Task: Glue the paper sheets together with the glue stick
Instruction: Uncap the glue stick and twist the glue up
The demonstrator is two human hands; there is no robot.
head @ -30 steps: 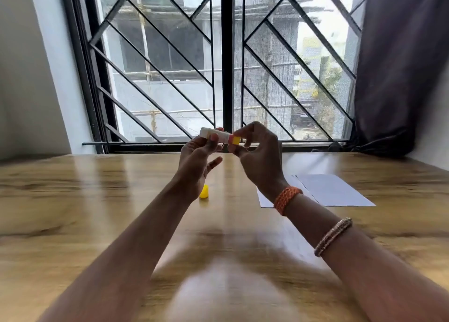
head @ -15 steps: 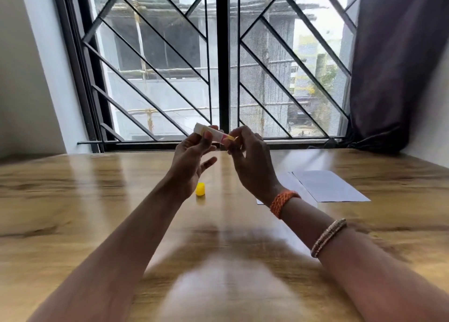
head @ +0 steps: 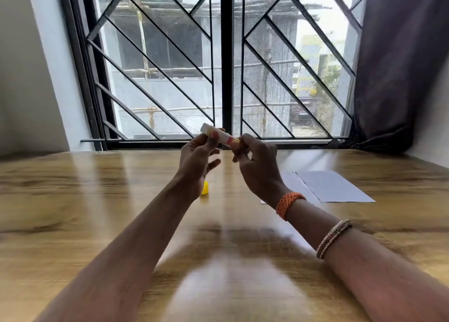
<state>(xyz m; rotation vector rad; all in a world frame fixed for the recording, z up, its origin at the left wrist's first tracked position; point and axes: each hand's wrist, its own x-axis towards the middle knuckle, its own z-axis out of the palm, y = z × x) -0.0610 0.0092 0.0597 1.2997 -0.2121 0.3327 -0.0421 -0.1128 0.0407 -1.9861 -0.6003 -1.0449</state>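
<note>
Tilted more steeply than a second ago, the glue stick (head: pixel 220 135) now slopes from its white end at upper left down to its red and yellow end at lower right, and both hands have stayed raised in front of the window (head: pixel 223 61). A wooden table (head: pixel 73 200) fills the lower half of the view, its far edge running along the wall under the window sill. Bare wood lies open on the left side and in front of the forearms. Two white paper sheets (head: pixel 332 187) lie flat on the right part of the table, overlapping at their inner edges, well apart from the glue stick and partly hidden behind the right wrist. A small yellow cap (head: pixel 205 188) stands on the table just beyond the left wrist, near the centre. A dark curtain (head: pixel 401 61) hangs at the right edge of the window. Both arms reach forward from the bottom corners and meet above the middle of the table. The left hand (head: pixel 196 159) pinches the white body of the stick between thumb and fingers, with the little finger sticking out loose. The right hand (head: pixel 257 161) curls its fingertips round the coloured end. An orange band (head: pixel 288 204) circles the right wrist, and a thin bangle (head: pixel 334 238) sits further down that forearm.
</note>
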